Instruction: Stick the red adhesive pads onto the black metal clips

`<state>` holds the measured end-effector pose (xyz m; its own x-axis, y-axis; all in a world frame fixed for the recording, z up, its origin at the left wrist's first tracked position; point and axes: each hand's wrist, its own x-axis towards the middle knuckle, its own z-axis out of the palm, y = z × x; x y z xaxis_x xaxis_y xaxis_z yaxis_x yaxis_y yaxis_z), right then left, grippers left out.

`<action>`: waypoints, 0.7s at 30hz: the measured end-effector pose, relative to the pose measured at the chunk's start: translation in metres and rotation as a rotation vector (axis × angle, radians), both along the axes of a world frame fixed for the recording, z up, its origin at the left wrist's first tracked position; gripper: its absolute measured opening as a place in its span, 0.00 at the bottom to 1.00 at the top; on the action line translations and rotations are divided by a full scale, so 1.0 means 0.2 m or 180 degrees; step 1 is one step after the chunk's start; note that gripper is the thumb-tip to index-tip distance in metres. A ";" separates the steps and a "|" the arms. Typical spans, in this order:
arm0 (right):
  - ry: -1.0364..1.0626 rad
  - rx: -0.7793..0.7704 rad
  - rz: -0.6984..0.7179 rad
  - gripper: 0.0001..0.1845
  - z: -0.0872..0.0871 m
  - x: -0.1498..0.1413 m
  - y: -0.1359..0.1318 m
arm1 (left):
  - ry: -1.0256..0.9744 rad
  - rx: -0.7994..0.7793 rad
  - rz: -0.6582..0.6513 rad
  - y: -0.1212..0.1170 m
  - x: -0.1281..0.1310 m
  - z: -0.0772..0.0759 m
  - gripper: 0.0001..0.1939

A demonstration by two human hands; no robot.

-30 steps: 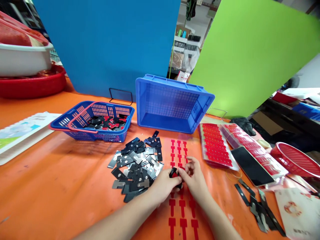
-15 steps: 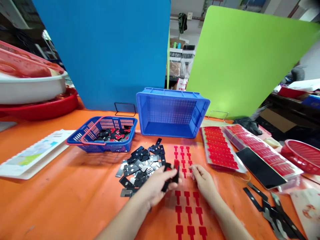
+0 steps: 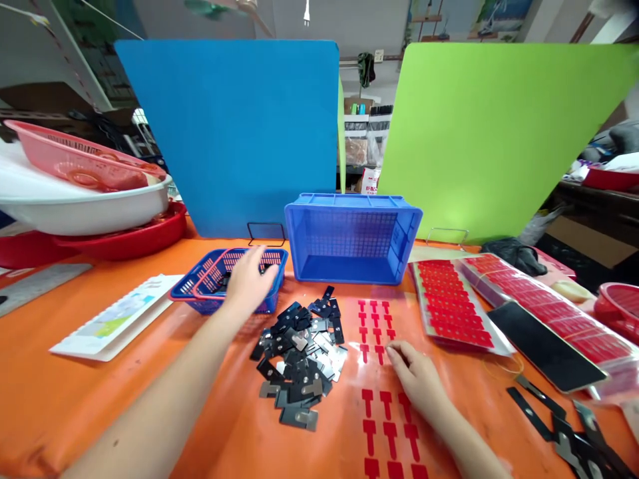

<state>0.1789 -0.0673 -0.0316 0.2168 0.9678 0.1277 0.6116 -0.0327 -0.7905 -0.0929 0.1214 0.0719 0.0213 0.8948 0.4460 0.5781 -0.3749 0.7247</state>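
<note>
My left hand (image 3: 248, 279) reaches out over the small blue basket with red handles (image 3: 200, 287); its fingers are spread and nothing shows in them. My right hand (image 3: 417, 376) rests on the orange table among rows of red T-shaped stickers (image 3: 374, 322), fingertips pinched close at one sticker. A heap of black and silver metal plates (image 3: 302, 349) lies between my two arms. Black plates with red stickers lie inside the small basket, partly hidden by my left hand.
A large blue crate (image 3: 352, 236) stands behind the stickers. Sheets of red stickers (image 3: 449, 306) and a black phone (image 3: 546, 346) lie to the right, with loose black strips (image 3: 564, 432) near the right edge. Stacked bowls (image 3: 84, 213) sit far left, a leaflet (image 3: 120, 319) beside them. Blue and green partitions stand behind.
My left hand has moved left and away from the stickers to above the small basket, and the black plate it held no longer shows. My right hand stays on the sticker rows.
</note>
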 end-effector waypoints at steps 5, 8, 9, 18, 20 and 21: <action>-0.0076 0.0138 -0.0035 0.11 -0.02 0.01 0.01 | 0.1655 -0.0442 -0.2207 -0.34 0.23 -0.18 0.09; -0.0354 0.0108 -0.0006 0.12 -0.06 0.01 0.02 | 0.2100 -0.0581 -0.2208 -0.41 0.27 -0.28 0.06; -0.0482 0.0119 -0.0039 0.13 -0.07 0.01 0.03 | 0.2160 -0.0586 -0.2121 -0.41 0.27 -0.31 0.05; -0.1947 0.0378 -0.0136 0.08 -0.18 -0.05 0.06 | 0.1391 -0.0821 -0.1895 -0.43 0.32 -0.33 0.06; -0.2053 0.0367 -0.0097 0.07 -0.19 -0.05 0.06 | 0.0596 -0.1186 -0.1857 -0.49 0.39 -0.35 0.10; -0.2056 0.0368 -0.0100 0.07 -0.19 -0.05 0.06 | 0.0106 -0.1538 -0.1886 -0.53 0.43 -0.37 0.11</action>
